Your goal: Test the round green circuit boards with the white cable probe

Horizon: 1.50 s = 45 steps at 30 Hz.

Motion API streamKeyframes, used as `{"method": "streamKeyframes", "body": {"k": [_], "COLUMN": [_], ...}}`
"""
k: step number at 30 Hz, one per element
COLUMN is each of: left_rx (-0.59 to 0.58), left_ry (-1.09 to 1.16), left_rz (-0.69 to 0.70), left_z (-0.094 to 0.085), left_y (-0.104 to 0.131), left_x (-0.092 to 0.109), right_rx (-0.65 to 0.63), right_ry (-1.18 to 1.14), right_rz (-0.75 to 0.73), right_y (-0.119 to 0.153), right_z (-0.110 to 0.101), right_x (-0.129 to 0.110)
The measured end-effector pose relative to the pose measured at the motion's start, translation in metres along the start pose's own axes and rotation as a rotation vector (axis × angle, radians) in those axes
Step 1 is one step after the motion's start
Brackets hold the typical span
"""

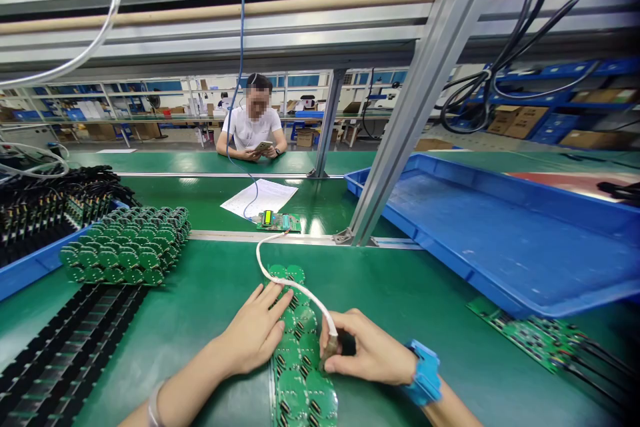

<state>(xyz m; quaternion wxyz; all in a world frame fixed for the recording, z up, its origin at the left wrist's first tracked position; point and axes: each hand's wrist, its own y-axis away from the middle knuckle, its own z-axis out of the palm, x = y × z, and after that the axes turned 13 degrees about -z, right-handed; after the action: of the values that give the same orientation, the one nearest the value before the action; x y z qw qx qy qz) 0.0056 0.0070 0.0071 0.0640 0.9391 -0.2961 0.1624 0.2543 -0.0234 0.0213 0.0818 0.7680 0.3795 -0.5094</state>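
Observation:
A long panel of round green circuit boards [293, 390] lies on the green bench in front of me. My left hand [255, 330] rests flat on the panel's left side, fingers stretched out. My right hand [367, 347] grips a brownish probe-like connector [331, 349] at the panel's right side; its tip is hidden, so I cannot tell whether it touches a board. From it a white cable [300, 287] arches over the panel to a small green circuit board with a lit yellow display [269, 217]. A blue band sits on my right wrist.
Stacked round boards [125, 247] stand on the left, near black slotted strips [75, 353] and a bin of black cables [50, 213]. At right is a blue tray [480, 233], with wired boards [537, 337] below it. A metal post [415, 100] rises mid-bench. A person [254, 123] sits opposite holding a phone.

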Motion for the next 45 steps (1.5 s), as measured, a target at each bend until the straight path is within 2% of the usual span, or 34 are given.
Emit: {"method": "streamKeyframes", "body": {"k": [18, 33, 45], "left_rx": [0.051, 0.026, 0.068], "left_ry": [0.086, 0.036, 0.053], "left_rz": [0.015, -0.012, 0.01], "left_z": [0.0022, 0.0012, -0.0007], "left_y": [-0.001, -0.0016, -0.0012], "left_x": [-0.0015, -0.0003, 0.0028], "right_rx": [-0.003, 0.001, -0.007], "right_ry": [-0.002, 0.002, -0.002], "right_rz": [-0.004, 0.002, 0.024], "right_y": [-0.0004, -0.0012, -0.0017], "right_z": [-0.0004, -0.0002, -0.0009], "right_x": [-0.0025, -0.0012, -0.0038]}}
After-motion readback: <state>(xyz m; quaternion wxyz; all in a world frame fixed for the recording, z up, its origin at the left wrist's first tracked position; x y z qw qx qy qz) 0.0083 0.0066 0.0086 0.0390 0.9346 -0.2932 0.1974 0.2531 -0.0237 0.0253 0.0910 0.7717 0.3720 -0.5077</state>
